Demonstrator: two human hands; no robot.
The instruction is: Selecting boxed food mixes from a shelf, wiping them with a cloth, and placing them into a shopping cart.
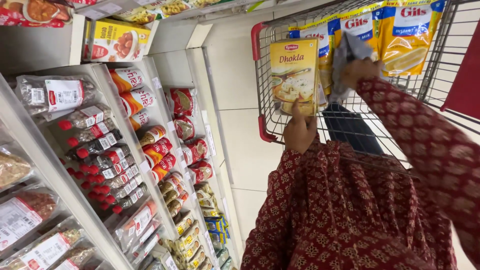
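Nearest us, our left hand [299, 131] grips a yellow mix box [294, 76] from below, fingers closed round its bottom edge, holding it upright at the near wall of the wire trolley [265, 75] and not yet laid inside. Beyond, our right hand [358, 70] is pressed round a grey pouch [345, 55]. Farther in, 3 yellow packets [406, 35] already stand in the trolley; jars fill the shelves [150, 90] on our left.

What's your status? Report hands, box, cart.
Left hand holds yellow box over cart. Right hand grips grey packet. Yellow pouches already inside.
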